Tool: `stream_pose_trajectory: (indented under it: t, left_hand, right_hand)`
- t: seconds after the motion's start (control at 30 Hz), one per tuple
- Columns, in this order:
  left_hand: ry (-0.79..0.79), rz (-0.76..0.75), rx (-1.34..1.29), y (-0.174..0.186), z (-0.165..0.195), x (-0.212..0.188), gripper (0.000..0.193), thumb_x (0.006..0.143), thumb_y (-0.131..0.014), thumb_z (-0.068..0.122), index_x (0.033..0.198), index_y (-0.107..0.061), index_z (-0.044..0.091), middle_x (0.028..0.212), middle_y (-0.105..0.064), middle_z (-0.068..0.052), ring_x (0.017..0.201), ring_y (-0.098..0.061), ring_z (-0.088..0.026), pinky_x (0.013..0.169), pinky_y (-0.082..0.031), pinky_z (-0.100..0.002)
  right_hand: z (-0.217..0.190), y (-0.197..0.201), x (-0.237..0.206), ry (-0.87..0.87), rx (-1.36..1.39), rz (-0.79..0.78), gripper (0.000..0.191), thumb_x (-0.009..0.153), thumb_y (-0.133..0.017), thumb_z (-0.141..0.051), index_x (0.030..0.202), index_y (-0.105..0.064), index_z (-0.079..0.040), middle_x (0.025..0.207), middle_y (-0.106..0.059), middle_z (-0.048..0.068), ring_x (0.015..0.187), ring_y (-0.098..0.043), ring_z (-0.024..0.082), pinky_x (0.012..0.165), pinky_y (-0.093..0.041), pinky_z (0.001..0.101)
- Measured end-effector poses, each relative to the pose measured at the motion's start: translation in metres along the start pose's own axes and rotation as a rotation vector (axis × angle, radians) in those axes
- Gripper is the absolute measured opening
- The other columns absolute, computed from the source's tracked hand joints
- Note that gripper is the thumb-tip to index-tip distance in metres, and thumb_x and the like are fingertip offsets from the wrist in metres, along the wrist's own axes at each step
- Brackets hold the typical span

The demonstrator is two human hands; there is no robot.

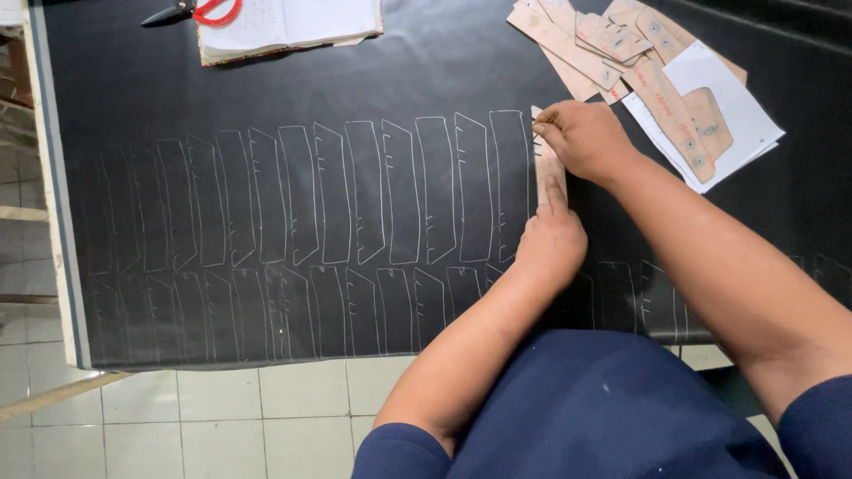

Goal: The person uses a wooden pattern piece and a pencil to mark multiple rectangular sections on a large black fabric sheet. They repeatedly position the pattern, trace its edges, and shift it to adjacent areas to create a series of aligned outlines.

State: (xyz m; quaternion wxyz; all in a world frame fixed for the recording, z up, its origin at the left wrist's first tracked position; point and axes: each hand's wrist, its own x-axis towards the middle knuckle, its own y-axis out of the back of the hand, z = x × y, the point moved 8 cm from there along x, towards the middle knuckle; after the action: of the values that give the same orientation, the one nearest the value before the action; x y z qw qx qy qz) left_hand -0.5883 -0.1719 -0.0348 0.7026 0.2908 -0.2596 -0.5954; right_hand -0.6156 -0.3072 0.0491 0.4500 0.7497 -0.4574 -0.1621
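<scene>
Soft, even light falls from above, bright enough to show thin white chalk outlines sharply on the matte black sheet material point(266, 80), which gives a faint sheen at the far side. Shadows are weak, and focus holds throughout, without noticeable blur.

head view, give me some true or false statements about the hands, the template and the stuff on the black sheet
1. The left hand presses a narrow cardboard template flat on the black sheet. True.
2. The right hand rests on the open notebook. False: it is at the template's top end, fingers pinched as if holding a marker; the notebook lies far off at the top edge.
3. Rows of outlined shapes fill the sheet to the left of the template. True.
4. The scissors have blue handles. False: the handles are red.
5. A pile of cardboard patterns lies at the upper right of the sheet. True.
6. The sheet is white. False: it is black.
</scene>
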Motion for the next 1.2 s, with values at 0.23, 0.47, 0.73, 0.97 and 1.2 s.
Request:
stream_pose_trajectory:
  t: [0.23,0.47,0.73,0.97,1.2]
  left_hand:
    - [-0.028,-0.069,0.037,0.001,0.002,0.0,0.067,0.096,-0.053,0.015,0.151,-0.032,-0.018,0.109,-0.064,-0.037,0.076,-0.067,-0.049,0.071,-0.057,-0.057]
    - [-0.221,-0.062,0.184,-0.005,0.008,0.0,0.044,0.094,-0.053,0.011,0.123,-0.053,-0.022,0.146,-0.046,-0.043,0.081,-0.067,-0.044,0.072,-0.059,-0.053]
    - [-0.246,-0.058,0.173,-0.001,0.011,-0.001,0.035,0.091,-0.055,0.01,0.109,-0.06,-0.019,0.139,-0.047,-0.042,0.082,-0.067,-0.042,0.072,-0.058,-0.052]
    - [-0.354,-0.103,0.291,0.002,0.017,-0.004,0.025,0.091,-0.055,0.008,0.096,-0.064,-0.015,0.149,-0.04,-0.045,0.09,-0.067,-0.04,0.074,-0.059,-0.049]
    - [-0.348,-0.191,0.307,0.016,0.022,0.0,0.03,0.085,-0.057,0.007,0.106,-0.065,-0.013,0.148,-0.043,-0.04,0.093,-0.067,-0.036,0.077,-0.059,-0.046]
  right_hand:
    - [0.008,0.001,0.013,0.014,0.003,0.026,0.018,0.101,-0.069,-0.021,0.104,-0.077,-0.004,0.097,-0.074,0.016,0.087,-0.071,0.035,0.078,-0.055,0.0421]
    - [0.01,0.001,0.011,-0.001,0.011,0.042,0.018,0.101,-0.068,-0.021,0.105,-0.077,-0.006,0.101,-0.074,0.015,0.091,-0.07,0.035,0.079,-0.054,0.0429]
    - [0.011,0.004,0.013,-0.032,0.0,-0.004,0.019,0.102,-0.067,-0.022,0.106,-0.077,-0.007,0.102,-0.074,0.014,0.093,-0.07,0.035,0.081,-0.054,0.0433]
    - [0.012,0.001,0.027,0.012,-0.03,0.041,0.018,0.103,-0.068,-0.022,0.107,-0.077,-0.007,0.103,-0.073,0.015,0.094,-0.068,0.036,0.081,-0.054,0.044]
    - [0.024,0.005,0.021,-0.053,-0.028,0.003,0.019,0.102,-0.067,-0.022,0.107,-0.077,-0.007,0.104,-0.073,0.016,0.095,-0.068,0.037,0.083,-0.054,0.0443]
